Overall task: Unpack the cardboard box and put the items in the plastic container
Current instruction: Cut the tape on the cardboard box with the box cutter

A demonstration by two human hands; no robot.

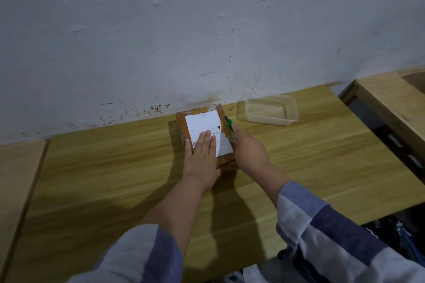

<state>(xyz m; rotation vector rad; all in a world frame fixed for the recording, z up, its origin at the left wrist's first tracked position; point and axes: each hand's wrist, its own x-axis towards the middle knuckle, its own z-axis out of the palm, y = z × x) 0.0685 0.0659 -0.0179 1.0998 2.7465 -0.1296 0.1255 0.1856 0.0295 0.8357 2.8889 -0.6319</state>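
Pressing flat, open left hand (203, 156) on cardboard box (204, 133); right hand (249, 153) grip closed around green cutter (231, 128).

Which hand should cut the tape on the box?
The right hand: it already holds the green cutter at the box's right edge. The left hand lies flat on top, steadying it.

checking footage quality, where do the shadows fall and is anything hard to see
Head view: the forearms throw dark shadows toward the camera on the table; the clear plastic container nearly blends into the wood; the label print blurs; wide-angle distortion bends the table edges.
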